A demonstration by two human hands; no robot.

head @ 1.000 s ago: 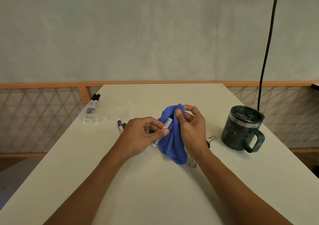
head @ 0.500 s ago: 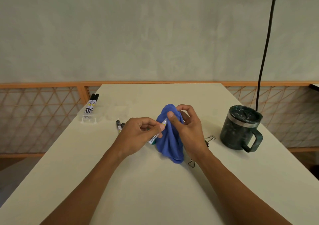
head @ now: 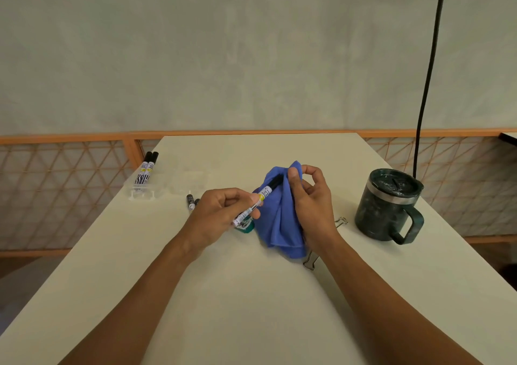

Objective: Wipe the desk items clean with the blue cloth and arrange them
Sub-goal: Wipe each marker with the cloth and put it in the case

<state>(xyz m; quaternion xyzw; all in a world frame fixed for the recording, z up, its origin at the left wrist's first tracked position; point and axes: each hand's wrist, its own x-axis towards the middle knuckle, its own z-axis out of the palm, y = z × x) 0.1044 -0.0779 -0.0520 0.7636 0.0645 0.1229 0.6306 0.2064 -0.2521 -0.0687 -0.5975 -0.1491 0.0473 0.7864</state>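
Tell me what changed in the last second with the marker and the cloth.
The left hand has drawn the marker leftward out of the blue cloth, baring its black cap. The right hand still holds the cloth, fingers looser. The mug, the far markers and the binder clip stayed put.

Cream table [head: 251, 308]. Far left corner: clear tray [head: 142, 194] w/ 2 markers [head: 146, 172] in it. Toward the middle: 2 more markers [head: 190, 201], partly hidden; small green item [head: 246, 227]; binder clip [head: 341, 221], 2nd clip [head: 310, 261]. Near right edge: lidded dark mug [head: 387, 205], upright.
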